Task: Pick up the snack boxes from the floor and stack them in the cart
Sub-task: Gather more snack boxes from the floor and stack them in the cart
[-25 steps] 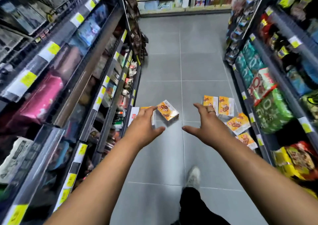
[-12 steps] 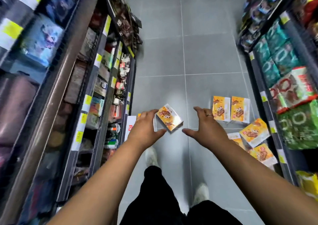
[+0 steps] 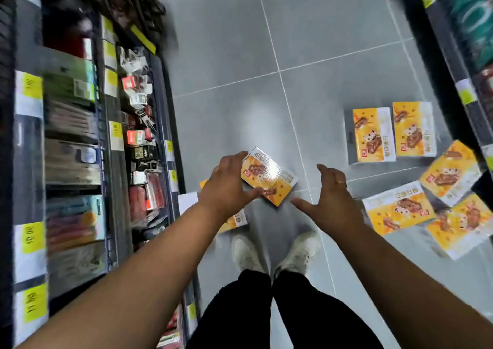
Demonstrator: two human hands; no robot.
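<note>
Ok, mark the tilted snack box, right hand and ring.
tilted snack box [image 3: 269, 177], head view, printed top face.
right hand [image 3: 333, 204], head view, back of hand.
ring [image 3: 340, 182], head view, band on finger.

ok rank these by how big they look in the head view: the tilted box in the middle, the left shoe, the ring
1. tilted box
2. left shoe, its heel hidden by the trouser leg
3. ring, by far the smallest

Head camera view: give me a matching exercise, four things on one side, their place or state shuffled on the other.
1 left hand
2 right hand
3 tilted box
4 white shoes

A open, holding nothing
B between the two hands
C holding the tilted box's end
D on the floor below the arms

Pairs: 1-C, 2-A, 3-B, 4-D
</note>
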